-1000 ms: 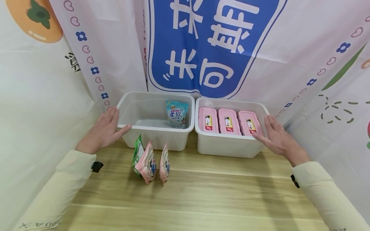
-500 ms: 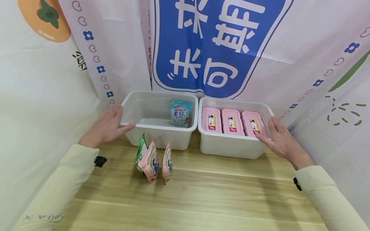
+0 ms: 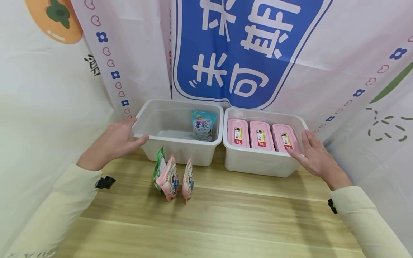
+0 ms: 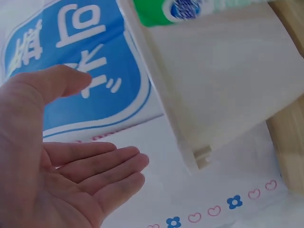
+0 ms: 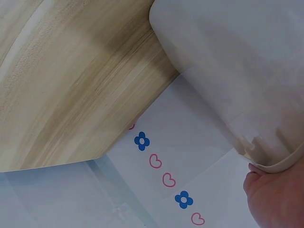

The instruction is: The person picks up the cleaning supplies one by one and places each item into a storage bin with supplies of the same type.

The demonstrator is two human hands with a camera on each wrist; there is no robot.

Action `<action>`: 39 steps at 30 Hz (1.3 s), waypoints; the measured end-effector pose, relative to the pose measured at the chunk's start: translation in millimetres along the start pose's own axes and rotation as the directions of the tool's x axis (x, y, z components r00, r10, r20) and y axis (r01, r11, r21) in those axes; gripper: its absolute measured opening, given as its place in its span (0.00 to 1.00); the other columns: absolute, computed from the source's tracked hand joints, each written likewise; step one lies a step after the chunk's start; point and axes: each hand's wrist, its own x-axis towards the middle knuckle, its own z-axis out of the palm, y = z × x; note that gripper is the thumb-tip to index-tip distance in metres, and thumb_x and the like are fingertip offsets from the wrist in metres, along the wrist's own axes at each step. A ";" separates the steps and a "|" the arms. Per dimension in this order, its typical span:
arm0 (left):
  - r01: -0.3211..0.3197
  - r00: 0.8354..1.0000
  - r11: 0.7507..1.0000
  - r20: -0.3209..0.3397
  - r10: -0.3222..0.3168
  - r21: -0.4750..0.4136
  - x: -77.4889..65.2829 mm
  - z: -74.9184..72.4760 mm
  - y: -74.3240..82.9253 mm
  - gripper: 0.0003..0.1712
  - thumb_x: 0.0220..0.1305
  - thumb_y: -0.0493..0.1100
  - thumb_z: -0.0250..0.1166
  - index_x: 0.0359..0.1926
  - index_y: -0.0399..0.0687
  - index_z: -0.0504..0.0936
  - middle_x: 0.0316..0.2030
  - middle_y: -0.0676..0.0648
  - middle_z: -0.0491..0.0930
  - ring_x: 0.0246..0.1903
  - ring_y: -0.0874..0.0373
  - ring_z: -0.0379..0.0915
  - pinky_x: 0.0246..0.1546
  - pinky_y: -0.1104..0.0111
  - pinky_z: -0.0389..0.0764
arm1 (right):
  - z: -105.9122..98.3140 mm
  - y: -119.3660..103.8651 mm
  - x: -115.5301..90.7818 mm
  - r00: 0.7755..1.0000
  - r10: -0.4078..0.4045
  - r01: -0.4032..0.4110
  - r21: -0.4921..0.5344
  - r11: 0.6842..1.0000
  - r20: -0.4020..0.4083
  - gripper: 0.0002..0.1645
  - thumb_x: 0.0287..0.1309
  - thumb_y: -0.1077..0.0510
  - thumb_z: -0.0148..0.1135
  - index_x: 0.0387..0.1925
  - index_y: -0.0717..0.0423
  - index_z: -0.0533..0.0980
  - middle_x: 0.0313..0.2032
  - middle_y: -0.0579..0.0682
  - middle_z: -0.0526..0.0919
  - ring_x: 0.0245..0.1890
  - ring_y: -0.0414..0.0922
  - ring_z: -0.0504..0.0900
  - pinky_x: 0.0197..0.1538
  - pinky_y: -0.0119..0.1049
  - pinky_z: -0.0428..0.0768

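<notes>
My left hand [image 3: 111, 145], fingers and thumb extended, is at the left end of a white plastic bin [image 3: 193, 152]. In the left wrist view the left hand [image 4: 71, 161] holds nothing and appears apart from the bin wall [image 4: 209, 71]. A blue laundry detergent pouch [image 3: 202, 125] leans inside that bin's right end. My right hand [image 3: 317, 159] rests against the right end of a second white bin [image 3: 255, 163], fingers along its side and thumb at the front rim. Three pink lidded boxes [image 3: 262, 136] stand side by side in it.
In front of the left bin stand a green packet [image 3: 159, 166] and two pink packets, one [image 3: 170, 179] beside the green one, the other [image 3: 188, 181] slightly apart. A printed cloth [image 3: 238, 53] hangs close behind both bins. The table [image 3: 226, 222] has a wood-grain top.
My left hand has drawn slightly leftward relative to the left bin. The right hand keeps its place on the right bin. The head view has shifted a little, and the bins' contents look the same.
</notes>
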 end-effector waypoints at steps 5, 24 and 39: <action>-0.026 0.998 0.998 -0.055 0.023 -0.053 -15.6 -4.7 12.6 0.33 0.69 0.47 0.70 0.61 0.22 0.78 0.28 0.33 0.84 0.12 0.56 0.66 0.10 0.69 0.69 | 0.1 0.1 -0.9 1.000 -0.003 0.003 -0.003 1.000 -0.012 0.63 0.76 0.26 0.40 0.82 0.67 0.28 0.83 0.70 0.28 0.84 0.70 0.33 0.79 0.75 0.45; 0.054 0.999 0.964 0.005 -0.054 -0.261 -63.8 16.2 41.6 0.25 0.63 0.47 0.78 0.53 0.34 0.86 0.46 0.38 0.91 0.46 0.43 0.90 0.48 0.51 0.90 | 2.8 1.5 -1.8 1.000 -0.004 0.004 0.000 1.000 -0.021 0.62 0.77 0.26 0.39 0.82 0.66 0.28 0.83 0.69 0.27 0.84 0.70 0.31 0.78 0.77 0.46; 0.132 0.991 0.958 0.066 -0.119 -0.256 -71.8 41.5 59.4 0.26 0.61 0.47 0.78 0.55 0.35 0.85 0.49 0.37 0.90 0.49 0.41 0.89 0.49 0.51 0.90 | 6.4 1.4 -1.6 0.999 0.001 0.000 0.019 1.000 -0.050 0.62 0.77 0.26 0.41 0.83 0.64 0.28 0.83 0.69 0.29 0.84 0.70 0.32 0.77 0.78 0.46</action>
